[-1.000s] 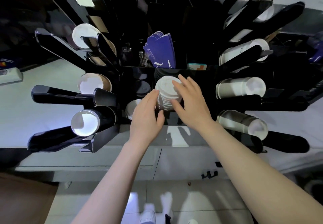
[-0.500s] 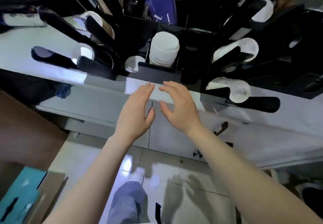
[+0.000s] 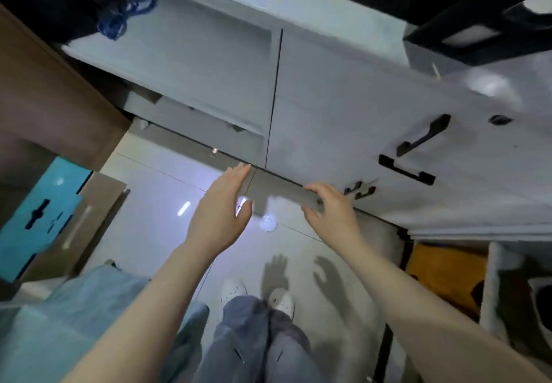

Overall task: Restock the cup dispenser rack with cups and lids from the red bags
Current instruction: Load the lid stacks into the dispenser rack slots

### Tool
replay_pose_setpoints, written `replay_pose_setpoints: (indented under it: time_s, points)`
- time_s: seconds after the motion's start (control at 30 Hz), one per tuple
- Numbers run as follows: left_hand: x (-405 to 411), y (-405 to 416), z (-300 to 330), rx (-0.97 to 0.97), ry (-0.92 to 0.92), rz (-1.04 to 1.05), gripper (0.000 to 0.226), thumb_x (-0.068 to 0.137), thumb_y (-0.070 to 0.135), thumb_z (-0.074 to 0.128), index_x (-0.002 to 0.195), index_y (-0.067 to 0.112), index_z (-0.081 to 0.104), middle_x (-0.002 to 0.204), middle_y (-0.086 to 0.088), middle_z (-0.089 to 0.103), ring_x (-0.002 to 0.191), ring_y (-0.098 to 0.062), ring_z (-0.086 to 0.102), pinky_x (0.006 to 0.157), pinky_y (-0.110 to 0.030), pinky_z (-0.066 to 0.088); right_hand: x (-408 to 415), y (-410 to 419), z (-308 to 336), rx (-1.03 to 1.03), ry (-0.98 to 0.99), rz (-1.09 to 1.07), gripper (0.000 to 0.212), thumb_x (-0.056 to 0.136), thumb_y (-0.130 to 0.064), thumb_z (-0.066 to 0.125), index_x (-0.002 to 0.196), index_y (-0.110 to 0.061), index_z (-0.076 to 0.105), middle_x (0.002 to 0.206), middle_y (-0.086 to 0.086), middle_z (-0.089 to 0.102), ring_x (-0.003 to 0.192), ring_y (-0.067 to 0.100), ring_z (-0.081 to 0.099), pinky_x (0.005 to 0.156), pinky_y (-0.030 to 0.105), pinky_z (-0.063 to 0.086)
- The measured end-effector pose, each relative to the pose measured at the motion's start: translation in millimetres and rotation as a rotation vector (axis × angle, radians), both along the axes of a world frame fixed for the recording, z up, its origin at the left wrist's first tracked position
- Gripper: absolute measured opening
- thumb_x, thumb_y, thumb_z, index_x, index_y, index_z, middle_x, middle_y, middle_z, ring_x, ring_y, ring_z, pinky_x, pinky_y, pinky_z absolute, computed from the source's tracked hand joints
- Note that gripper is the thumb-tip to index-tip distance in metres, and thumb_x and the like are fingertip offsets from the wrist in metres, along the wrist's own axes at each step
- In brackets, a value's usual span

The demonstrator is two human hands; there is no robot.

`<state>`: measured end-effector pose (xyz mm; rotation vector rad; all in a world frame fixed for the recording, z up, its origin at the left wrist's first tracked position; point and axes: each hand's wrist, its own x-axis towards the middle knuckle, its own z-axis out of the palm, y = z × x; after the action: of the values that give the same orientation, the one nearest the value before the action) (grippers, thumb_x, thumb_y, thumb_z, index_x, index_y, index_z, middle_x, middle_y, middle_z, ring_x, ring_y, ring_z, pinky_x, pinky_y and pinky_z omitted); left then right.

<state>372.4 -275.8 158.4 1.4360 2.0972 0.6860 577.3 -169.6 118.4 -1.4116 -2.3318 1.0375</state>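
Observation:
My left hand (image 3: 222, 206) hangs in the air over the floor, fingers straight and together, holding nothing. My right hand (image 3: 331, 212) is beside it, a hand's width to the right, fingers loosely curled and empty. Only a corner of the black cup dispenser rack (image 3: 466, 33) shows at the top right, on the white counter. No cups, lids or red bags are in view. The frame is blurred by motion.
White cabinet doors with black handles (image 3: 424, 134) face me below the counter. A teal and brown cardboard box (image 3: 44, 221) lies on the floor at left. An orange-brown thing (image 3: 445, 275) sits at right. My legs and white shoes (image 3: 257, 296) stand on the tiled floor.
My hands let go of the white lid stack in the rack and dropped away from it. The view swung down from the rack to the cabinets and floor.

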Motion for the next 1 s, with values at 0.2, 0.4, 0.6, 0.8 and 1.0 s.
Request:
replay_pose_setpoints:
  time_s: [0.2, 0.4, 0.6, 0.8, 1.0]
  points:
    - [-6, -5, -133, -0.088, -0.004, -0.004, 0.058, 0.094, 0.018, 0.052, 0.147, 0.027, 0.030, 0.154, 0.012, 0.028, 0.143, -0.009, 0.021, 0.105, -0.013, 0.013, -3, -13, -155, -0.152, -0.174, 0.115, 0.043, 0.087, -0.020, 0.066, 0.128, -0.019, 0.056, 0.133, -0.005, 0.054, 0.124, 0.017, 0.047, 0.098, 0.020, 0.031]
    - [-19, -12, -291, -0.174, 0.007, -0.001, 0.059, 0.095, 0.018, 0.050, 0.148, 0.028, 0.027, 0.154, 0.011, 0.027, 0.143, -0.009, 0.019, 0.107, -0.017, 0.014, -16, -3, -336, -0.202, -0.308, 0.176, 0.055, 0.085, -0.025, 0.068, 0.136, -0.022, 0.048, 0.145, -0.005, 0.042, 0.134, 0.018, 0.035, 0.102, 0.023, 0.029]
    - [-37, -15, -416, -0.254, 0.035, -0.021, 0.065, 0.094, 0.016, 0.050, 0.150, 0.030, 0.020, 0.155, 0.007, 0.027, 0.144, -0.014, 0.018, 0.115, -0.030, 0.017, -33, -5, -486, -0.255, -0.579, 0.380, 0.090, 0.082, -0.032, 0.072, 0.151, -0.033, 0.014, 0.161, -0.002, 0.001, 0.147, 0.025, 0.005, 0.110, 0.038, 0.033]
    - [-54, -19, -491, -0.292, 0.099, -0.063, 0.063, 0.093, 0.020, 0.050, 0.150, 0.022, 0.022, 0.154, 0.005, 0.027, 0.139, -0.016, 0.022, 0.111, -0.030, 0.018, -61, -6, -583, -0.259, -0.701, 0.454, 0.096, 0.081, -0.026, 0.071, 0.151, -0.037, 0.006, 0.160, -0.003, -0.015, 0.147, 0.031, -0.006, 0.105, 0.044, 0.038]
    - [-71, -16, -527, -0.335, 0.089, 0.030, 0.066, 0.094, 0.023, 0.050, 0.151, 0.023, 0.016, 0.159, 0.001, 0.014, 0.143, -0.014, 0.010, 0.114, -0.033, 0.010, -86, -13, -640, -0.106, -0.762, 0.451, 0.086, 0.077, -0.004, 0.062, 0.144, -0.036, 0.017, 0.156, 0.001, 0.000, 0.142, 0.033, 0.004, 0.091, 0.043, 0.046]
